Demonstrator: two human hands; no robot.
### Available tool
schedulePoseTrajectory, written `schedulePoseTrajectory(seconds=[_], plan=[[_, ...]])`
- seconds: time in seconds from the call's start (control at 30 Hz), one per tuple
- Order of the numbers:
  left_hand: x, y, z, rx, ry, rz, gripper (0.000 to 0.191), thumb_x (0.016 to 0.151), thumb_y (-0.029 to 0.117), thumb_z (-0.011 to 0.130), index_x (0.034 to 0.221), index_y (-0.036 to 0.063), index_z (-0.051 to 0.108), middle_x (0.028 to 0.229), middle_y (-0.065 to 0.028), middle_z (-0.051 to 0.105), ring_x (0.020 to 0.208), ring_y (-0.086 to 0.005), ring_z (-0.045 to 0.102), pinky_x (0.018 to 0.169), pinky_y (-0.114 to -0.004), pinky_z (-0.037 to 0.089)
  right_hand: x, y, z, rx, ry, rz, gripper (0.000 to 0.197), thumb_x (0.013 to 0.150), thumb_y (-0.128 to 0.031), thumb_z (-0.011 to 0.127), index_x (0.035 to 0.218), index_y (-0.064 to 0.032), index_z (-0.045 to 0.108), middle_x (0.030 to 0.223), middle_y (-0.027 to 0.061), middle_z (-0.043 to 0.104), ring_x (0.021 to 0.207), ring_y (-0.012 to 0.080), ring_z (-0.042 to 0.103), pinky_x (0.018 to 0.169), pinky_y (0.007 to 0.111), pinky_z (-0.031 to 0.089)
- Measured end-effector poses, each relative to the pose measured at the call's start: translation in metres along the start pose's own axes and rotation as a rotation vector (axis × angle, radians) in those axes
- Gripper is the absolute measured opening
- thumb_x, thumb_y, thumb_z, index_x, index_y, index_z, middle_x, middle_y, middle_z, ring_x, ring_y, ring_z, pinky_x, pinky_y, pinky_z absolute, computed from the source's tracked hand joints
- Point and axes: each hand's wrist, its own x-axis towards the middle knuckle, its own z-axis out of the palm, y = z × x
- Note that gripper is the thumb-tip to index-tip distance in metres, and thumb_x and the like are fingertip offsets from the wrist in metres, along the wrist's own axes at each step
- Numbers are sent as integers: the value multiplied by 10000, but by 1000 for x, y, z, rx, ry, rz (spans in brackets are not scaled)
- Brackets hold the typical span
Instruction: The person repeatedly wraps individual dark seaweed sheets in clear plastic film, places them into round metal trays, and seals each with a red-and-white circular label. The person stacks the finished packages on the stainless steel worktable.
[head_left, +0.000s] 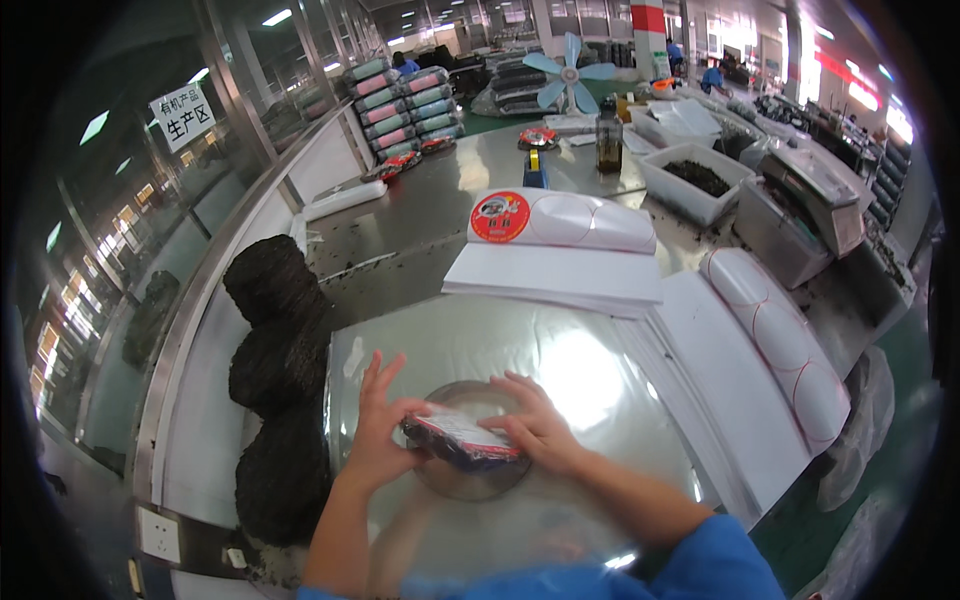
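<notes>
A flat, dark disc wrapped in clear film, with a white and red label (465, 433), is tilted above a round grey disc (480, 487) on a stack of clear plastic film sheets (420, 337). My left hand (382, 435) grips the package's left edge between thumb and fingers. On its right side my right hand (536, 427) rests with fingertips on the label and the edge; whether it also grips is unclear. Stacks of dark, round, pressed cakes (281, 480) stand left of the film. Beyond it lie sheets of round stickers (592, 221), one sticker red and printed.
More sticker sheets (772, 337) lie at the right. Behind are a blue tape dispenser (535, 171), a dark bottle (609, 139), a white bin of dark loose material (697, 180) and a blue-bladed fan (570, 75). A glass partition runs along the left. People in blue are far back.
</notes>
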Motion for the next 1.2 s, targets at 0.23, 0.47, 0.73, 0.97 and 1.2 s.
schedulePoseTrajectory(seconds=[0.23, 0.47, 0.73, 0.97, 1.2], plan=[[23, -72, 45, -1152, 530, -668, 527, 839, 95, 787, 1287, 26, 518, 1231, -98, 627, 1097, -190, 619, 942, -354, 519, 101, 60, -36, 322, 398, 442, 297, 1032, -247, 488, 1088, -29, 682, 1142, 116, 654, 1016, 216, 638, 887, 362, 501], [7, -139, 87, -1971, 539, -777, 506, 984, 307, 591, 1409, 60, 469, 1403, -99, 547, 1292, -288, 516, 1119, -468, 388, 195, 213, -50, -442, 262, 312, 208, 822, -48, 666, 1028, -73, 688, 1047, 104, 639, 992, 282, 627, 869, 381, 511], [4, -139, 84, -1985, 653, -809, 438, 1018, 322, 515, 1384, 81, 510, 1391, -101, 566, 1279, -275, 538, 1109, -451, 406, 279, 310, -14, -744, 144, 88, 257, 739, -41, 691, 992, -66, 656, 1076, 100, 638, 1097, 309, 581, 891, 427, 510], [4, -133, 87, -1807, 696, -890, 494, 997, 417, 530, 1368, 90, 534, 1374, -100, 580, 1242, -287, 559, 1083, -452, 417, 281, 321, -21, -990, -4, -110, 139, 827, -92, 573, 957, -53, 602, 1035, 110, 652, 1026, 302, 632, 849, 405, 543], [4, -130, 77, -1934, 618, -846, 526, 933, 359, 593, 1357, 52, 540, 1324, -117, 611, 1208, -302, 574, 1063, -459, 427, 286, 316, -25, -841, 12, 57, 123, 882, -150, 560, 963, -69, 604, 1025, 139, 667, 1001, 328, 645, 792, 436, 524]])
